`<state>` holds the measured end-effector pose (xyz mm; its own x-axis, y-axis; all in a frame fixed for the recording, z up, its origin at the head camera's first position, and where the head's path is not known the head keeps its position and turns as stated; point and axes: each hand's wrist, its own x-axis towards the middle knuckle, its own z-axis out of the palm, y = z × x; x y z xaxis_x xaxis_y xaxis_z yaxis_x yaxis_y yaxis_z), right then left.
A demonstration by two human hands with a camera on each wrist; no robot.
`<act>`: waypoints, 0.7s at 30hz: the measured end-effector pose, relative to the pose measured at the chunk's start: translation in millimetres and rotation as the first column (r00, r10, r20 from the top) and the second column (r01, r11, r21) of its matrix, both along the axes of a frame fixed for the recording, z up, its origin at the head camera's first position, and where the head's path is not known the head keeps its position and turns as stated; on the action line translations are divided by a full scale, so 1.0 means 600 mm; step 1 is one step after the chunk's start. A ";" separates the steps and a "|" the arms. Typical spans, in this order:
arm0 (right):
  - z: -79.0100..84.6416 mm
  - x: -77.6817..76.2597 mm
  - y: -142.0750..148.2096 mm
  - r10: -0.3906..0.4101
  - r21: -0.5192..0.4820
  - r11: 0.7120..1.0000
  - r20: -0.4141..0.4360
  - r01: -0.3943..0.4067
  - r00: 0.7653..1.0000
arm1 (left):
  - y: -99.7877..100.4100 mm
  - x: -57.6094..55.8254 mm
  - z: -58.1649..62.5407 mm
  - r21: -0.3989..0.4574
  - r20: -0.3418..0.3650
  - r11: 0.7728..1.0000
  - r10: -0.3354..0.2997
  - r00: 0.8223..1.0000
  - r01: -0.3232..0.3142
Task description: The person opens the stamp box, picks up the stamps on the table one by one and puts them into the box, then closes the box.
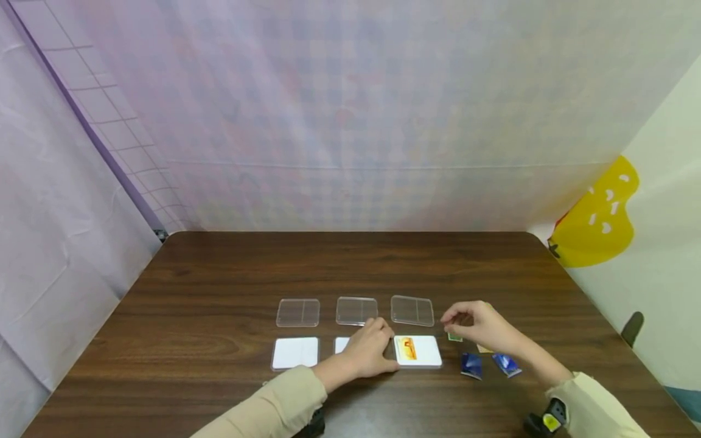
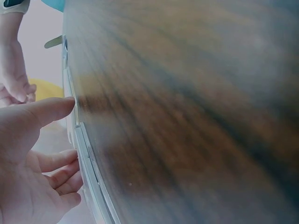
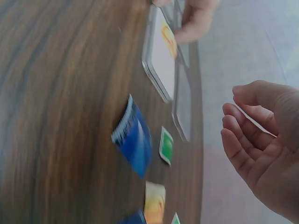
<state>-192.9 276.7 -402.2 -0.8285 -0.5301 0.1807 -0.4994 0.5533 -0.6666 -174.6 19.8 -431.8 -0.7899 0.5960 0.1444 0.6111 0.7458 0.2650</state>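
Note:
My left hand grips the left end of a flat clear case with a white insert, thumb at its near corner and fingers at the far one. An orange and yellow picture piece lies on the insert's left part. To the right, my right hand hovers over the table with loosely bent fingers; in the right wrist view thumb and fingertips stand apart, nothing seen between them. Below it lie a small green piece, a yellow piece and two blue packets, one blue packet nearer the case.
Three clear lids, the left lid, middle lid and right lid, form a row behind. A white-filled case lies at left; another case is partly covered by my left hand. A curtain hangs behind the brown table.

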 end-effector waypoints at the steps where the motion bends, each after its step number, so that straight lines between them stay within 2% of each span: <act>1: 0.004 0.002 0.007 -0.014 0.003 1.000 -0.009 0.014 1.000 | 0.000 0.000 0.000 0.001 0.002 1.000 0.001 1.000 -0.001; 5: 0.014 0.009 0.033 -0.079 0.019 0.997 -0.051 0.080 0.996 | -0.001 0.000 0.001 0.000 0.008 1.000 0.005 1.000 -0.005; 9: 0.011 0.013 0.061 -0.086 0.008 0.996 -0.074 0.087 0.994 | -0.001 -0.001 0.000 0.002 0.009 1.000 0.004 1.000 -0.004; 15: -0.005 0.017 0.098 -0.069 -0.008 0.998 0.021 0.069 0.997 | 0.002 -0.001 -0.003 -0.003 -0.006 1.000 0.004 1.000 -0.004; 21: -0.022 0.014 0.124 -0.127 0.047 0.991 0.064 0.124 0.990 | 0.001 -0.001 -0.003 0.003 -0.006 1.000 0.004 1.000 -0.003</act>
